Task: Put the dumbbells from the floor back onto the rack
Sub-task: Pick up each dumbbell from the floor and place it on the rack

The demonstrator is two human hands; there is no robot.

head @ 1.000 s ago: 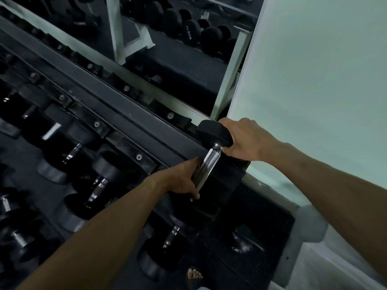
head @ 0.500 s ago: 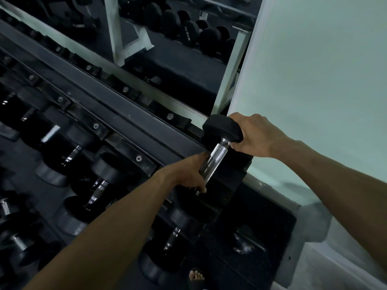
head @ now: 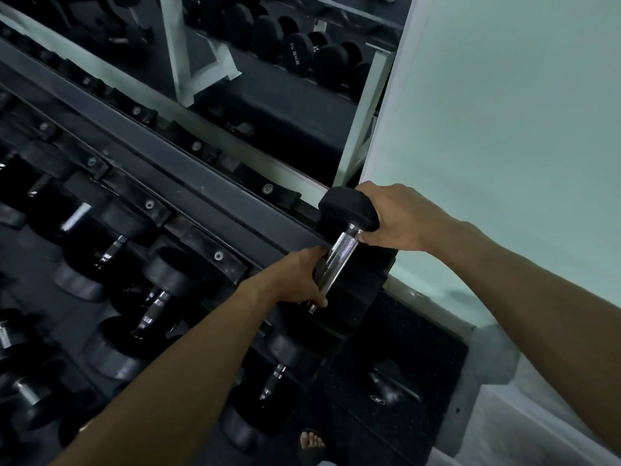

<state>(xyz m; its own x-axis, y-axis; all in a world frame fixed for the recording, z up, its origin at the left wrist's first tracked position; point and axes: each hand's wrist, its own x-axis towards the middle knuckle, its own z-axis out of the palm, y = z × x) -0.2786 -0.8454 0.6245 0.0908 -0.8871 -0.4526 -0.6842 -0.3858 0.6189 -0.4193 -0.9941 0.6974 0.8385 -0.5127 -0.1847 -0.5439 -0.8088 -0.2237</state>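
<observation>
Head view, dumbbell: a black-headed dumbbell (head: 346, 230) with a knurled chrome handle (head: 337, 255) lies tilted at the right end of the rack's top tier, far head up by the mirror edge, near head hidden in shadow below the left hand.
Head view, left hand: the left hand (head: 299, 280) is wrapped around the lower part of the chrome handle, fingers curled under it, thumb along the near side.
Head view, right hand: the right hand (head: 396, 216) grasps the far rubber head from the right, fingers hooked over its top and thumb pressed at the neck where handle meets head.
Head view, rack: the dark rack (head: 208, 196) runs diagonally from upper left to the middle, with bolted black saddles (head: 215, 255) along its rail.
Head view, stored dumbbells: more dumbbells (head: 158, 297) sit on the lower tiers to the left and below the arms, chrome handles catching light; one (head: 275, 378) lies directly beneath the left forearm.
Head view, mirror: a mirror (head: 268, 79) behind the rack reflects a white frame and a row of round black dumbbells, one marked with a weight I cannot read with certainty.
Head view, wall: a pale green wall (head: 504, 112) fills the right side, just beside the held dumbbell.
Head view, floor: a foot in a sandal (head: 311, 445) shows at the bottom edge on dark speckled matting (head: 420, 348).
</observation>
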